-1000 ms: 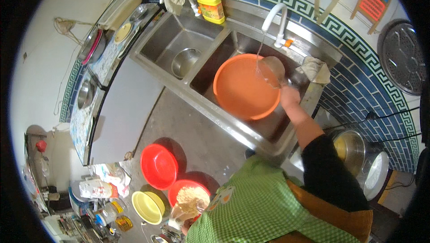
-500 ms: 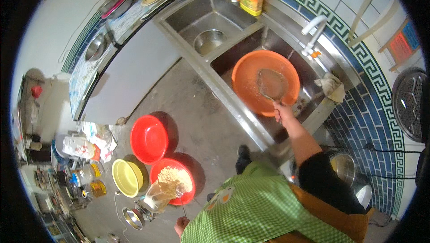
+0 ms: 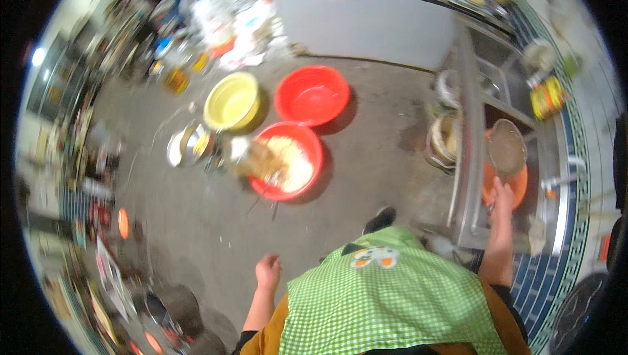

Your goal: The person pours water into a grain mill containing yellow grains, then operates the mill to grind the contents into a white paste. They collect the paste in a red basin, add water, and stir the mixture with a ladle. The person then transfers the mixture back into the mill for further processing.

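Observation:
My right hand [image 3: 500, 196] is wrapped round the handle of a round strainer [image 3: 507, 148]. The strainer is held over the orange basin [image 3: 517, 188], which sits in the near sink bowl and is partly hidden by it. My left hand [image 3: 267, 272] hangs low over the floor with its fingers curled in and nothing visible in them. Ahead of it stands a red basin [image 3: 318, 159] with pale yellow crumbly food [image 3: 292, 162] inside. A clear plastic bag [image 3: 252, 159] leans over that basin's left rim, and thin sticks poke out at its near side.
A second red basin [image 3: 314, 96] and a yellow basin [image 3: 230, 103] stand on the floor beyond. Buckets [image 3: 443, 139] stand against the metal sink [image 3: 468, 204] on the right. A white tap [image 3: 561, 179] reaches over it. Bottles and bags lie at the far left.
My view has swung left toward the floor basins, putting the sink at the right. The strainer has come up from inside the orange basin. More of my left hand and forearm shows.

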Action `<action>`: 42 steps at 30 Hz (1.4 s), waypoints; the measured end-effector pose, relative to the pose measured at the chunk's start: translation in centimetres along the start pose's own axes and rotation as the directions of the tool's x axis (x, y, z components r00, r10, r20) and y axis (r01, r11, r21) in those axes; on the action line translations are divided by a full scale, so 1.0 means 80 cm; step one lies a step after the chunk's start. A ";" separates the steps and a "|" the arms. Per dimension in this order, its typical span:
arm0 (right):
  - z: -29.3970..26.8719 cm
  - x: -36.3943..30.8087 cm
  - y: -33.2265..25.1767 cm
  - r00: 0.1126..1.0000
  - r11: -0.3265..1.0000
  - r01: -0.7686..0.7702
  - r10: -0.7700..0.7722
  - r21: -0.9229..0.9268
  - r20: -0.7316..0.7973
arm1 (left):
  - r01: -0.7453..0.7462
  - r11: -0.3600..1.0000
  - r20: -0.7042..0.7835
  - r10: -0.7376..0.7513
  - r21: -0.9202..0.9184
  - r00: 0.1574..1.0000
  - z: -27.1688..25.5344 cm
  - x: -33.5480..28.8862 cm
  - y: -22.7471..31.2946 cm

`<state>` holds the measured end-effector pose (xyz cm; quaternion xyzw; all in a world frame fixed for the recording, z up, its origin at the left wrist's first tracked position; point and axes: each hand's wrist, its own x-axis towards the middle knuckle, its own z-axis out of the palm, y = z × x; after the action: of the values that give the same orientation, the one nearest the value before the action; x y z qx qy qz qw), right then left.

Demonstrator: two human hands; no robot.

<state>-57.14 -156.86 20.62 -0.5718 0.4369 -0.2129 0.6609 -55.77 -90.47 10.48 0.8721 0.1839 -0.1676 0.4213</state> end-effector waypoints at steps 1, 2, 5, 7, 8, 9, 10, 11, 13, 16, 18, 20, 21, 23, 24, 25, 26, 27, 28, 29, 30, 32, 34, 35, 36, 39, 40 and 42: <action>0.022 -0.009 -0.005 0.999 1.000 0.000 0.001 -0.008 0.042 | 0.019 0.999 -0.044 -0.020 -0.027 0.999 -0.010 -0.020 -0.031; 0.043 -0.019 -0.010 0.997 0.997 0.005 0.002 -0.083 0.078 | 0.040 0.997 -0.085 -0.046 -0.065 0.995 -0.018 -0.042 -0.062; 0.124 -0.058 -0.015 0.974 0.997 0.013 0.006 -0.083 0.228 | 0.139 0.987 -0.193 -0.153 -0.084 0.969 -0.052 -0.106 -0.145; 0.184 -0.087 -0.013 0.947 0.996 -0.014 0.042 -0.088 0.318 | 0.213 0.972 -0.270 -0.233 -0.099 0.934 -0.073 -0.150 -0.194; 0.216 -0.104 -0.009 0.931 0.995 -0.026 0.060 -0.097 0.360 | 0.251 0.943 -0.301 -0.310 -0.218 0.902 -0.082 -0.169 -0.217; 0.248 -0.121 -0.003 0.915 0.994 -0.037 0.076 -0.105 0.397 | 0.247 0.937 -0.341 -0.322 -0.245 0.883 -0.093 -0.187 -0.240; 0.277 -0.138 0.002 0.885 0.993 -0.054 0.098 -0.108 0.455 | 0.260 0.920 -0.367 -0.359 -0.293 0.858 -0.101 -0.202 -0.259; 0.308 -0.153 0.007 0.848 0.992 -0.062 0.109 -0.108 0.519 | 0.302 0.882 -0.370 -0.434 -0.363 0.822 -0.105 -0.211 -0.273; 0.369 -0.185 0.022 0.807 0.989 -0.081 0.138 -0.124 0.574 | 0.320 0.844 -0.391 -0.494 -0.431 0.777 -0.114 -0.225 -0.295; 0.456 -0.226 0.044 0.746 0.973 -0.105 0.213 -0.204 0.631 | 0.313 0.817 -0.420 -0.531 -0.485 0.736 -0.122 -0.226 -0.313; 0.509 -0.250 0.062 0.693 0.967 -0.094 0.235 -0.238 0.682 | 0.311 0.793 -0.421 -0.558 -0.523 0.715 -0.125 -0.218 -0.319; 0.561 -0.269 0.081 0.658 0.958 -0.105 0.267 -0.266 0.704 | 0.288 0.826 -0.435 -0.513 -0.484 0.740 -0.130 -0.210 -0.326; 0.588 -0.277 0.093 0.643 0.955 -0.096 0.275 -0.281 0.715 | 0.258 0.839 -0.443 -0.485 -0.479 0.754 -0.133 -0.206 -0.331; 0.641 -0.288 0.117 0.614 0.952 -0.077 0.280 -0.296 0.738 | 0.280 0.829 -0.458 -0.513 -0.484 0.726 -0.141 -0.200 -0.344; 0.667 -0.293 0.130 0.587 0.951 -0.071 0.284 -0.301 0.758 | 0.324 0.808 -0.446 -0.554 -0.492 0.703 -0.147 -0.197 -0.352; 0.691 -0.296 0.140 0.570 0.945 -0.071 0.302 -0.321 0.764 | 0.395 0.753 -0.404 -0.630 -0.527 0.663 -0.156 -0.190 -0.363; 0.712 -0.300 0.150 0.555 0.948 -0.032 0.280 -0.316 0.783 | 0.503 0.802 -0.448 -0.597 -0.321 0.666 -0.157 -0.202 -0.366; 0.735 -0.305 0.160 0.558 0.943 -0.071 0.308 -0.325 0.771 | 0.488 0.728 -0.387 -0.676 -0.481 0.627 -0.166 -0.200 -0.375; 0.758 -0.310 0.169 0.556 0.941 -0.068 0.311 -0.331 0.771 | 0.456 0.630 -0.315 -0.742 -0.629 0.591 -0.174 -0.199 -0.381; 0.782 -0.315 0.177 0.571 0.931 -0.084 0.337 -0.355 0.749 | 0.403 0.514 -0.236 -0.790 -0.757 0.566 -0.183 -0.193 -0.386; 0.803 -0.319 0.183 0.553 0.933 -0.090 0.337 -0.348 0.762 | 0.378 0.577 -0.286 -0.750 -0.724 0.596 -0.193 -0.185 -0.387; 0.846 -0.323 0.193 0.520 0.930 -0.067 0.341 -0.361 0.783 | 0.433 0.633 -0.366 -0.748 -0.642 0.553 -0.211 -0.168 -0.372; 0.883 -0.325 0.201 0.483 0.922 -0.055 0.361 -0.384 0.797 | 0.399 0.680 -0.382 -0.700 -0.615 0.604 -0.237 -0.149 -0.341; 0.904 -0.327 0.205 0.461 0.922 -0.040 0.359 -0.385 0.812 | 0.427 0.673 -0.372 -0.712 -0.604 0.595 -0.250 -0.133 -0.323; 0.923 -0.329 0.207 0.453 0.913 -0.049 0.381 -0.404 0.806 | 0.452 0.667 -0.365 -0.722 -0.592 0.588 -0.266 -0.113 -0.305; 0.973 -0.338 0.215 0.399 0.931 -0.032 0.346 -0.364 0.849 | 0.550 0.673 -0.373 -0.736 -0.495 0.565 -0.311 -0.051 -0.262; 0.990 -0.342 0.219 0.422 0.925 0.006 0.342 -0.380 0.839 | 0.562 0.662 -0.357 -0.745 -0.495 0.564 -0.326 -0.032 -0.256; 1.020 -0.347 0.225 0.430 0.921 0.094 0.304 -0.378 0.850 | 0.586 0.688 -0.336 -0.723 -0.429 0.604 -0.353 0.000 -0.259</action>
<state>-8.69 -84.07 10.02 -0.6806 0.0865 0.2517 0.6826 -61.44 -56.02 13.15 0.6866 0.6129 -0.0624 0.3860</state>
